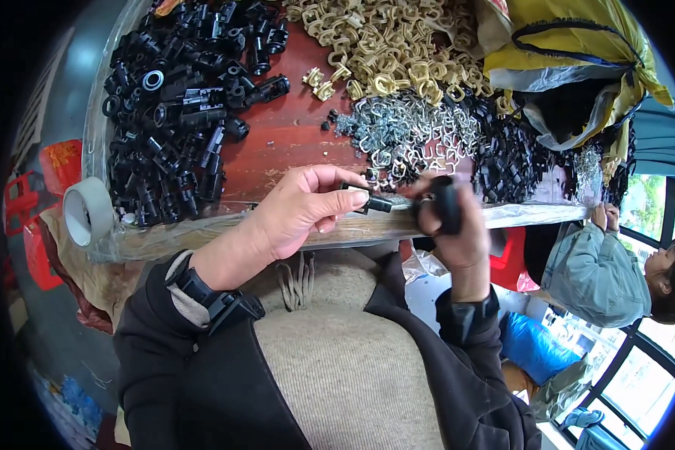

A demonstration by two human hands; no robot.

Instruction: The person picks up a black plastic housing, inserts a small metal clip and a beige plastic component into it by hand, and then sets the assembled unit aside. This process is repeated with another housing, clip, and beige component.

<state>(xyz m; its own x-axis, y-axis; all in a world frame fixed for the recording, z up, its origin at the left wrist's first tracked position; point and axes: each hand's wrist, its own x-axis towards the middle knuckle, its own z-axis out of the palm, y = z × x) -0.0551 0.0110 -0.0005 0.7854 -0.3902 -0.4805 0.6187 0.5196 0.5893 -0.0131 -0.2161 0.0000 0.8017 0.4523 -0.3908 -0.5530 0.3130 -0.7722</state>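
Observation:
My left hand (pixel 298 208) pinches a small black plastic part (pixel 380 204) between thumb and fingers, just above the table's near edge. To its right, my right hand (pixel 459 238) is closed round a larger black rounded part (pixel 448 205), blurred by motion, so its exact kind is unclear. The two parts are apart. Beyond my hands lie a heap of small bent metal pieces (pixel 386 127) and a pile of beige plastic clips (pixel 397 52). A large heap of black tubular plastic parts (pixel 195 97) spreads over the left of the table.
Small black pieces (pixel 510 161) cover the table's right side, below an open yellow bag (pixel 577 52). A tape roll (pixel 88 211) hangs at the left corner. Wooden edging (pixel 180 238) under plastic film runs along the red tabletop (pixel 277 135). Another person (pixel 607 270) is at the right end.

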